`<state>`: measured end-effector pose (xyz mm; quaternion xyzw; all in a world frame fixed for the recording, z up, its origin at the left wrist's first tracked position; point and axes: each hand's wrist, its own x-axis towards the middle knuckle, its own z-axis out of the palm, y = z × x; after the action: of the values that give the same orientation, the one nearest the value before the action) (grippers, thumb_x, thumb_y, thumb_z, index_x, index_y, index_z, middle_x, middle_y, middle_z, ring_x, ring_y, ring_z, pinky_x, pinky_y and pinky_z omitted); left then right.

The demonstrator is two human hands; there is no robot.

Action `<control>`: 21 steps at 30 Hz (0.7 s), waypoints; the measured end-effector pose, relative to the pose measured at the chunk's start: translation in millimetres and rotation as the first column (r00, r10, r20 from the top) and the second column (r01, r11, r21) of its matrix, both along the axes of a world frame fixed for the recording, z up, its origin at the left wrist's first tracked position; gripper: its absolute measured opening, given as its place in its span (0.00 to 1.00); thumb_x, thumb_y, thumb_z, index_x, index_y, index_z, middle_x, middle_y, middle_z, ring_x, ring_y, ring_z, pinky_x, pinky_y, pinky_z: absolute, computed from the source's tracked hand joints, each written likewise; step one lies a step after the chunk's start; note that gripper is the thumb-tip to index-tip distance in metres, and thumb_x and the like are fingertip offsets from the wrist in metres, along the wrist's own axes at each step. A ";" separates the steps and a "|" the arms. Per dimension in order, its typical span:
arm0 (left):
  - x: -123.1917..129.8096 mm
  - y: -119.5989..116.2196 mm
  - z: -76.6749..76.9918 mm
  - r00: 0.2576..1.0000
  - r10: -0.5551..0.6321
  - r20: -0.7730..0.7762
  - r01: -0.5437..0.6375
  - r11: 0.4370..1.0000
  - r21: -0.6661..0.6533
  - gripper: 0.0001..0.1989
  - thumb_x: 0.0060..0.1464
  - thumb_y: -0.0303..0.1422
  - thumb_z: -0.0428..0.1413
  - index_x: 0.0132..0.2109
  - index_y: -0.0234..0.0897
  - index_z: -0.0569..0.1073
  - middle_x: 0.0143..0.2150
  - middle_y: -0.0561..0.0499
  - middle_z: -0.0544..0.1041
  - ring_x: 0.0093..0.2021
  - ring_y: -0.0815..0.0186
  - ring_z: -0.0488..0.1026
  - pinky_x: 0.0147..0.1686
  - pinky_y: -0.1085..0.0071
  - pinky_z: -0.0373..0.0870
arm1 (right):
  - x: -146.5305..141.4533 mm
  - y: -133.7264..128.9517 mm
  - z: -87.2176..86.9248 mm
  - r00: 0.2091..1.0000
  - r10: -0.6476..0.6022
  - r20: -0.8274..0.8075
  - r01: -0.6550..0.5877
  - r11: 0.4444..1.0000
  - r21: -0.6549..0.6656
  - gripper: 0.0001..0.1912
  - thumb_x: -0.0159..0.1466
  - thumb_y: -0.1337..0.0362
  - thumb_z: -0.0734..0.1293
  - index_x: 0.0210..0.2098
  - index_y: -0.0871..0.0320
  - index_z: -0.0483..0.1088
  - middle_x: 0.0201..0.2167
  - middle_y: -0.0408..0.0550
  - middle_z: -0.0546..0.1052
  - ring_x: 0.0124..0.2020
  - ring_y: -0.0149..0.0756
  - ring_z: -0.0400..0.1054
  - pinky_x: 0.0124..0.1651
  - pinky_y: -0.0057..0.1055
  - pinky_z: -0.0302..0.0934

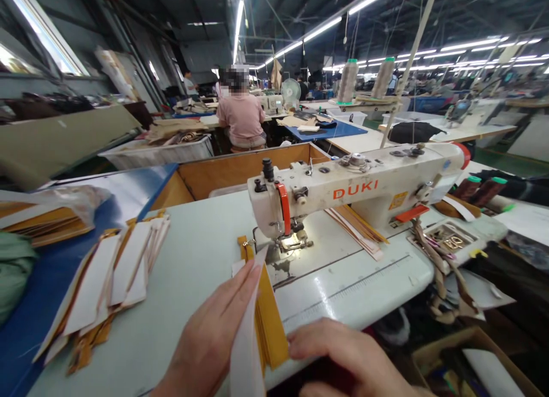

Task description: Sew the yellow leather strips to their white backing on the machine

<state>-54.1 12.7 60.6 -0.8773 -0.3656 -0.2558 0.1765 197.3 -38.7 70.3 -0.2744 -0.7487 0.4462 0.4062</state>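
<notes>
A white sewing machine (317, 185) stands on the pale green table, its needle area lit. Left of the needle, a mustard-yellow strip stack (272, 322) lies lengthwise toward me. My left hand (214, 320) grips a long white strip (246, 351) that stands partly on edge beside the yellow stack, fingers pressed together and pointing at the needle. My right hand (351, 351) is at the near end of the yellow stack, its index fingertip at the stack's right edge; its fingers are bent and apart, and I see nothing in them.
Bundled white and yellow strips (115, 271) lie on the table's left. More strips (358, 228) rest behind the machine's needle. A small parts tray (452, 239) sits at the right. A person (242, 116) in pink sits farther back.
</notes>
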 end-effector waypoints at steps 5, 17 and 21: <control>-12.7 14.9 -33.2 0.973 0.088 -0.213 -0.090 0.996 0.004 0.23 0.60 0.26 0.40 0.59 0.25 0.66 0.55 0.35 0.74 0.55 0.55 0.72 0.52 0.59 0.71 | -19.9 43.5 -26.5 0.911 0.032 0.410 -0.108 0.981 0.161 0.31 0.61 0.58 0.69 0.60 0.63 0.62 0.61 0.59 0.65 0.63 0.43 0.56 0.66 0.40 0.49; -0.1 14.6 -65.2 0.974 0.117 -0.193 -0.159 0.961 -0.225 0.23 0.56 0.23 0.41 0.57 0.28 0.67 0.56 0.37 0.73 0.58 0.56 0.69 0.53 0.58 0.71 | -32.7 62.4 -53.5 0.688 -0.070 0.722 -0.471 0.714 0.518 0.28 0.66 0.49 0.62 0.52 0.68 0.67 0.54 0.59 0.71 0.58 0.47 0.61 0.64 0.38 0.48; 0.6 19.3 -64.7 0.975 0.107 -0.194 -0.150 0.962 -0.226 0.23 0.56 0.23 0.40 0.57 0.29 0.67 0.56 0.38 0.73 0.57 0.57 0.69 0.53 0.58 0.71 | -40.1 72.2 -59.9 0.719 -0.123 0.684 -0.475 0.631 0.613 0.12 0.68 0.62 0.61 0.43 0.63 0.71 0.47 0.51 0.75 0.51 0.42 0.65 0.60 0.37 0.54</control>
<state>-53.5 32.0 -4.1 -0.8861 -0.4326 -0.1175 0.1180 157.2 33.4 10.4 -0.1390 -0.9812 0.0024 0.1341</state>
